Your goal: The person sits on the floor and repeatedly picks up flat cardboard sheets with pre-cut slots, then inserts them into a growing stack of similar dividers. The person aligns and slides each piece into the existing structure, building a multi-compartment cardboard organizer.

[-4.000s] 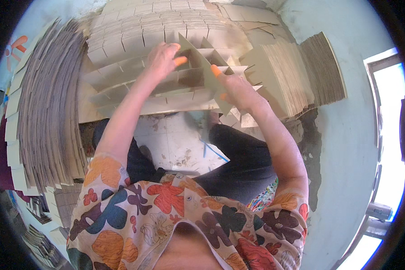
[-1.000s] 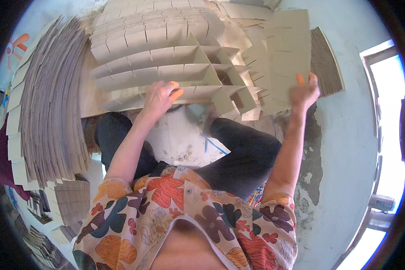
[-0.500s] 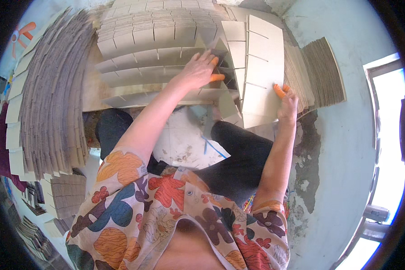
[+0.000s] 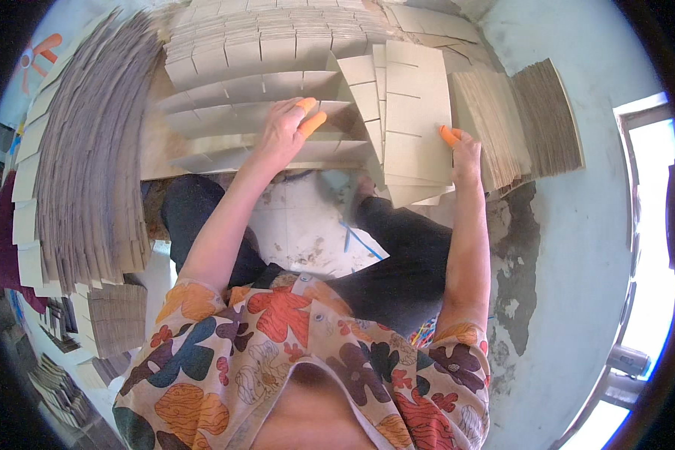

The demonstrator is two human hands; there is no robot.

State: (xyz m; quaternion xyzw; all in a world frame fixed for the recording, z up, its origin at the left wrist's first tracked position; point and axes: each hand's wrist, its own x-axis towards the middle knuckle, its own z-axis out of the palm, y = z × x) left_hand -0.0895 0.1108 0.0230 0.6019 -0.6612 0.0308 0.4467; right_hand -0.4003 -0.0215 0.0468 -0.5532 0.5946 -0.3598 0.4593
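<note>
My right hand [image 4: 466,156], with an orange cover on a finger, grips the right edge of a few fanned slotted cardboard strips [image 4: 414,112]. To the left, my left hand [image 4: 280,135] hovers over upright cardboard dividers [image 4: 225,120] that stand on edge in spaced rows. Its two orange-covered fingers are a little apart, with nothing visible between them. The held strips overlap the right ends of those rows and hide how they meet there.
Behind the rows lies a thick bank of slotted cardboard [image 4: 277,49]. A tall stack [image 4: 90,157] runs down the left side. More stacked strips [image 4: 495,127] lean at the right, near a pale wall [image 4: 577,247]. My dark-trousered leg [image 4: 394,247] is below the board.
My left hand has moved left, away from the dividers' right ends. My right hand has shifted slightly left with the strips, which are now more fanned out.
</note>
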